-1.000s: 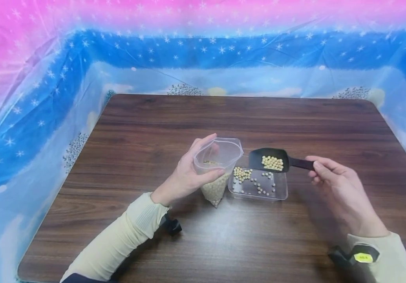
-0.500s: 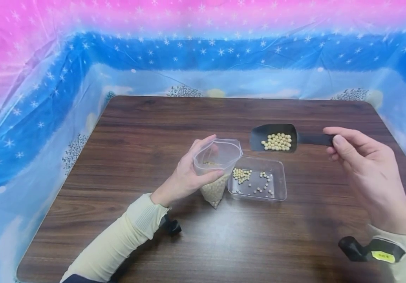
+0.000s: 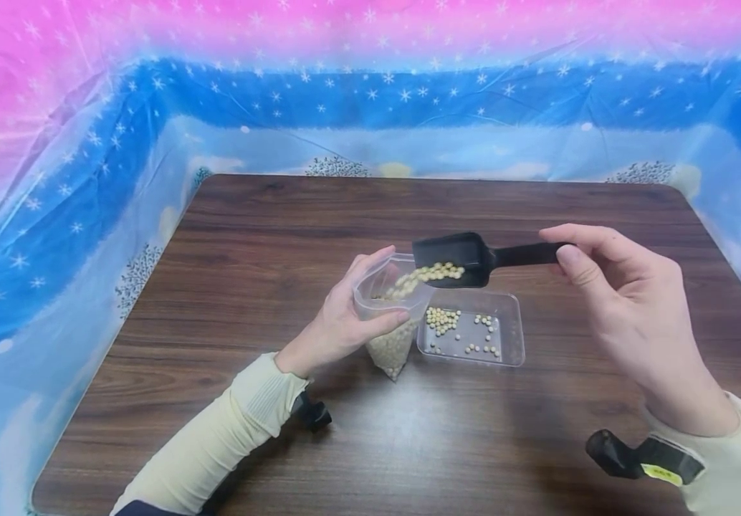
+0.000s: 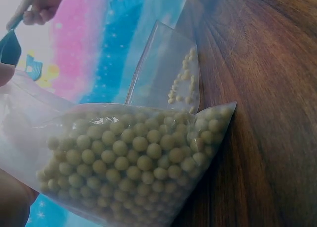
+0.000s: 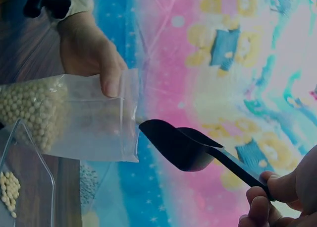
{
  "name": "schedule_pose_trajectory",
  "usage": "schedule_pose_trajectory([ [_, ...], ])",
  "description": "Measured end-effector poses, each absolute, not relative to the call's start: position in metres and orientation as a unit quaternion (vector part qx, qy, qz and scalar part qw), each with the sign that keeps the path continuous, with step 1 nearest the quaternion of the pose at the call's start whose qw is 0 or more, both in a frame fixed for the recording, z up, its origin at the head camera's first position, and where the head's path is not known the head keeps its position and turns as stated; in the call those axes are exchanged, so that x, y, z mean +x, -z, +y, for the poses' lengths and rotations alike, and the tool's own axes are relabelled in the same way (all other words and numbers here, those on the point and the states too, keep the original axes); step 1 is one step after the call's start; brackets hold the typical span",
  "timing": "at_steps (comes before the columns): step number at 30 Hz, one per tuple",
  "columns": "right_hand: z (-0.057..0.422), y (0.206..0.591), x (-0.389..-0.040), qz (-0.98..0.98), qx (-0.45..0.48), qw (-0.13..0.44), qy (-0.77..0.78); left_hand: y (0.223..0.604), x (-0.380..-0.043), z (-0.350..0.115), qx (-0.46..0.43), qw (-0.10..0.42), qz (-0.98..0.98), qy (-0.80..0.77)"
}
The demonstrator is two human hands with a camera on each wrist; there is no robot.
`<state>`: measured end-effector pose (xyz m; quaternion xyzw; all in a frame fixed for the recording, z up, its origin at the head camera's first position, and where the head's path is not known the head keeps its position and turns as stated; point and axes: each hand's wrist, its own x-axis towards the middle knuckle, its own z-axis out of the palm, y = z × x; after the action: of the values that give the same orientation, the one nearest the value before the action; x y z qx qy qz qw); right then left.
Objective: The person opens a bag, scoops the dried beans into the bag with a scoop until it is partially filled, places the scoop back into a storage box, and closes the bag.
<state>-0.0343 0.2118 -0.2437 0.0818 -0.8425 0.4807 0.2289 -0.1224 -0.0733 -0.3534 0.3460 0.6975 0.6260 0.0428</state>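
A clear plastic bag (image 4: 124,157), its lower part full of round pale-yellow beans, stands on the table with its mouth spread wide. My left hand (image 3: 338,315) grips the bag near its mouth, thumb in front and fingers behind. My right hand (image 3: 635,315) pinches the handle end of a black scoop (image 3: 454,251). The scoop tilts with its lip over the bag's mouth, and a stream of beans (image 3: 431,274) runs from it into the bag. In the right wrist view the scoop (image 5: 178,145) is seen from below, its lip close to the bag's opening.
Right beside the bag sits a clear plastic tray (image 3: 512,322) with loose beans scattered on its bottom. Both stand on a dark wood table (image 3: 280,236), with a pink and blue patterned cloth (image 3: 377,93) hanging behind its far edge.
My right hand has lifted the loaded scoop up from over the tray, then carried it left to the bag's mouth and tipped it; beans now pour. The left hand and bag have stayed put.
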Motion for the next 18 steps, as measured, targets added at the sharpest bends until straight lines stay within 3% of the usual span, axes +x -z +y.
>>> schedule_pose_trajectory([
  [12, 0.2, 0.238, -0.017, -0.844, 0.101, 0.381, -0.363, 0.353, -0.122, -0.072, 0.333, 0.053, 0.697, -0.633],
  [14, 0.207, 0.243, -0.017, -0.868, 0.109, 0.374, -0.307, 0.353, -0.122, -0.072, 0.331, 0.054, 0.697, -0.634],
  [18, 0.215, 0.266, -0.027, -0.917, 0.153, 0.303, -0.208, 0.353, -0.122, -0.073, 0.327, 0.053, 0.699, -0.634],
])
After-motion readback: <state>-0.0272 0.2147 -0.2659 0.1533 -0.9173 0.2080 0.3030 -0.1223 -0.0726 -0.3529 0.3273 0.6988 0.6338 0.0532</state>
